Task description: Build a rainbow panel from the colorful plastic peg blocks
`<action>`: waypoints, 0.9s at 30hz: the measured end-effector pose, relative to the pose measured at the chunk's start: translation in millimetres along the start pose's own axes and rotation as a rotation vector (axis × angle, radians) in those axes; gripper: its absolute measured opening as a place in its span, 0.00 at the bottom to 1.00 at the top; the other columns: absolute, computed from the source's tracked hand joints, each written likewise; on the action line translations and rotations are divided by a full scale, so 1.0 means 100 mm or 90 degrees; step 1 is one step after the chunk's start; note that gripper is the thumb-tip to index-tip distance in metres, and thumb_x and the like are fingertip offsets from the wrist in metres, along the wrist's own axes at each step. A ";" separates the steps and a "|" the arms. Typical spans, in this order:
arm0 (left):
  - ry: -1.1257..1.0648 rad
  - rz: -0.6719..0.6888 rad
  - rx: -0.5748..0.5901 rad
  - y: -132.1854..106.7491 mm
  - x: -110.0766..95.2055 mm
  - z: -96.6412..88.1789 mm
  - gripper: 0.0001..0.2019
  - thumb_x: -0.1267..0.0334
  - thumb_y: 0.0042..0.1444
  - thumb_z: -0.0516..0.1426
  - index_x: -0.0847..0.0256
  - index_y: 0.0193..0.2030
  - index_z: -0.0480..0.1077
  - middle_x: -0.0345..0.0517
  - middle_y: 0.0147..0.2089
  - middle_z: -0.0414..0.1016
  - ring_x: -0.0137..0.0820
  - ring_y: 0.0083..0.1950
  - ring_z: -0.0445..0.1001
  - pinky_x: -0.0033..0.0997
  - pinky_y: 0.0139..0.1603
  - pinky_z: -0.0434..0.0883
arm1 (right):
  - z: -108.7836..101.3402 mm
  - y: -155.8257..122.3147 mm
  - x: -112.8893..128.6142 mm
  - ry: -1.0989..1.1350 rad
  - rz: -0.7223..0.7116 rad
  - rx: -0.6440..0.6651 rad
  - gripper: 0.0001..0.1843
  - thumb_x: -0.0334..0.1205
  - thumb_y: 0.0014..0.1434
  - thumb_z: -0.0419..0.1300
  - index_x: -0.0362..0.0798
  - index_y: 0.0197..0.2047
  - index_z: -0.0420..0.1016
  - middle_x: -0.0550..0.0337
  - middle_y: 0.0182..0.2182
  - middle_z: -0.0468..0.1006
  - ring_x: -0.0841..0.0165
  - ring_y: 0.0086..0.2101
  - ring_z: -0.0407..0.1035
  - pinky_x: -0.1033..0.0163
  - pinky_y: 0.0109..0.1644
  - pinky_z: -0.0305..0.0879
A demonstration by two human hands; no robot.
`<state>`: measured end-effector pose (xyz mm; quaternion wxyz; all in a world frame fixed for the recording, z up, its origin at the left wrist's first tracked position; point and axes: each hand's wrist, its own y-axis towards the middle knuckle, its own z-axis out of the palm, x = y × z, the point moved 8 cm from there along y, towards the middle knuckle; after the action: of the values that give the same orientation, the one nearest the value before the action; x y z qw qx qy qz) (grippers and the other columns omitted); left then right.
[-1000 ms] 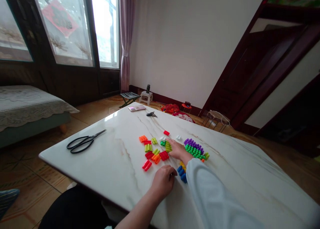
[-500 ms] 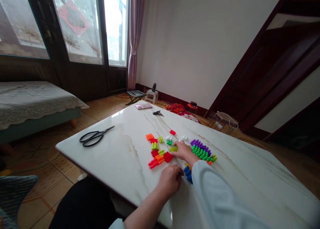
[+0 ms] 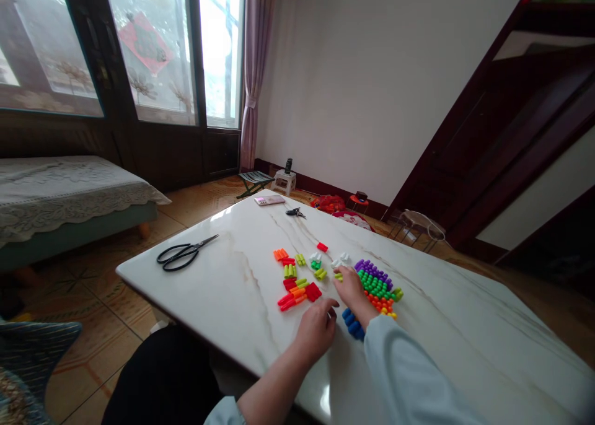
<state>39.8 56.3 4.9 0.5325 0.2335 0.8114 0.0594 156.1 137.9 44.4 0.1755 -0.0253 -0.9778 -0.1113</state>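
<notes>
My right hand (image 3: 352,290) reaches over the table with its fingertips closed on a small yellow-green toy block (image 3: 338,277). Left of it lies another yellow-green block (image 3: 320,274). My left hand (image 3: 317,329) rests near the table top, fingers loosely bent and apart, with nothing visible in them. Just ahead of it is a flat red block (image 3: 313,292), beside orange and red pegs (image 3: 292,299). Partly behind my right wrist sits a knobbly panel of purple (image 3: 373,274), green (image 3: 374,283) and orange blocks (image 3: 379,303). Blue blocks (image 3: 353,326) lie between my forearms.
Black-handled scissors (image 3: 186,253) lie on the left of the white marble-patterned table (image 3: 223,313). Toward the far corner are a pink phone (image 3: 269,200) and a small dark tool (image 3: 295,212). White blocks (image 3: 341,259) and a red one (image 3: 322,247) lie beyond my hands.
My right hand has shifted right, off the yellow-green block on the left, to a second one. My left hand's fingers have uncurled somewhat. The camera view has shifted slightly.
</notes>
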 end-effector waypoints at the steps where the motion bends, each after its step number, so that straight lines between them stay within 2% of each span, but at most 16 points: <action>1: -0.016 -0.010 -0.017 0.00 0.02 -0.02 0.19 0.75 0.50 0.51 0.60 0.49 0.68 0.45 0.38 0.76 0.32 0.37 0.73 0.31 0.41 0.69 | -0.04 -0.04 0.03 0.018 0.000 -0.013 0.15 0.30 0.52 0.56 0.43 0.44 0.73 0.49 0.45 0.75 0.63 0.48 0.69 0.62 0.54 0.61; 4: -0.067 -0.027 -0.054 0.02 0.03 -0.08 0.18 0.68 0.56 0.52 0.61 0.55 0.63 0.47 0.41 0.76 0.31 0.37 0.73 0.31 0.41 0.69 | -0.13 -0.22 0.12 0.197 -0.001 -0.048 0.14 0.33 0.53 0.57 0.44 0.44 0.72 0.52 0.43 0.76 0.65 0.44 0.71 0.62 0.51 0.65; 8: -0.130 -0.015 -0.067 0.03 -0.03 -0.15 0.10 0.61 0.62 0.49 0.61 0.47 0.65 0.47 0.39 0.75 0.30 0.34 0.73 0.29 0.38 0.68 | -0.16 -0.55 0.23 0.549 0.016 -0.074 0.11 0.40 0.51 0.61 0.46 0.38 0.71 0.55 0.36 0.78 0.64 0.38 0.73 0.59 0.44 0.70; 12: -0.170 -0.002 -0.059 0.02 -0.08 -0.17 0.11 0.57 0.64 0.47 0.61 0.42 0.66 0.43 0.32 0.74 0.28 0.29 0.71 0.26 0.33 0.66 | -0.19 -0.82 0.30 0.730 0.042 -0.097 0.13 0.45 0.54 0.61 0.48 0.41 0.69 0.55 0.40 0.78 0.64 0.41 0.73 0.58 0.46 0.70; 15: -0.207 0.003 -0.037 0.01 -0.10 -0.15 0.12 0.56 0.64 0.47 0.62 0.40 0.66 0.40 0.27 0.71 0.26 0.25 0.69 0.24 0.29 0.65 | -0.22 -0.95 0.39 0.703 0.007 -0.065 0.14 0.47 0.58 0.58 0.50 0.45 0.70 0.54 0.46 0.76 0.64 0.44 0.72 0.57 0.50 0.68; 18: -0.243 0.009 -0.045 0.01 -0.11 -0.17 0.12 0.56 0.63 0.48 0.62 0.35 0.64 0.37 0.24 0.66 0.25 0.23 0.67 0.23 0.26 0.63 | -0.27 -1.01 0.38 0.583 -0.024 -0.055 0.16 0.48 0.60 0.54 0.49 0.47 0.72 0.53 0.47 0.76 0.62 0.46 0.70 0.55 0.52 0.66; 23: -0.257 0.029 -0.070 0.00 -0.13 -0.21 0.10 0.57 0.62 0.50 0.61 0.33 0.62 0.36 0.25 0.64 0.23 0.24 0.65 0.22 0.26 0.63 | -0.54 -1.06 0.26 0.299 -0.101 -0.178 0.13 0.46 0.57 0.58 0.48 0.40 0.78 0.51 0.40 0.76 0.58 0.46 0.68 0.51 0.54 0.63; 27: -0.233 0.040 -0.055 0.00 -0.13 -0.18 0.09 0.58 0.61 0.52 0.62 0.37 0.65 0.38 0.27 0.67 0.24 0.25 0.66 0.23 0.27 0.63 | -0.64 -1.15 0.26 0.201 -0.145 -0.203 0.10 0.41 0.57 0.59 0.49 0.41 0.77 0.53 0.37 0.76 0.61 0.41 0.69 0.54 0.49 0.66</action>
<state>27.8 53.8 23.3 0.6786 0.2430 0.6899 0.0672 142.9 11.3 87.5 0.3065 0.0751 -0.9049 -0.2856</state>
